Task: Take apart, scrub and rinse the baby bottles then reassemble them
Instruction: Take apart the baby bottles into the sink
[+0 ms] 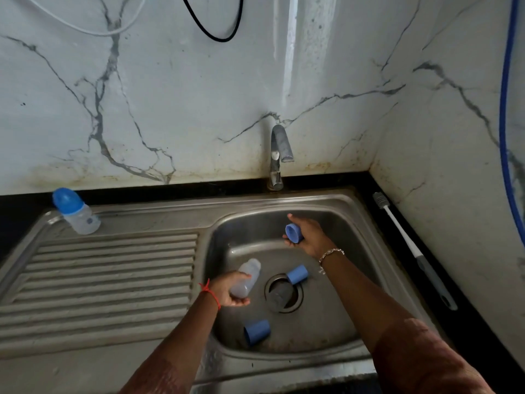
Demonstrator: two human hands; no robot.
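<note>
Left hand (pixel 227 291) grips clear bottle body (pixel 246 277); right hand (pixel 305 234) holds blue cap (pixel 294 233); two blue caps (pixel 297 274) lie in sink basin (pixel 349 280).

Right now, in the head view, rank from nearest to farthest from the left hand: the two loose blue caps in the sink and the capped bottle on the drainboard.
1. Front blue cap, just below and right of the left hand.
2. Drain-side blue cap, farther to the right.
3. Capped bottle, far back-left on the drainboard.

Two caps (pixel 257 332) lie in the sink (pixel 326 206), an assembled bottle (pixel 76 211) stands left on the drainboard (pixel 108 280).
</note>
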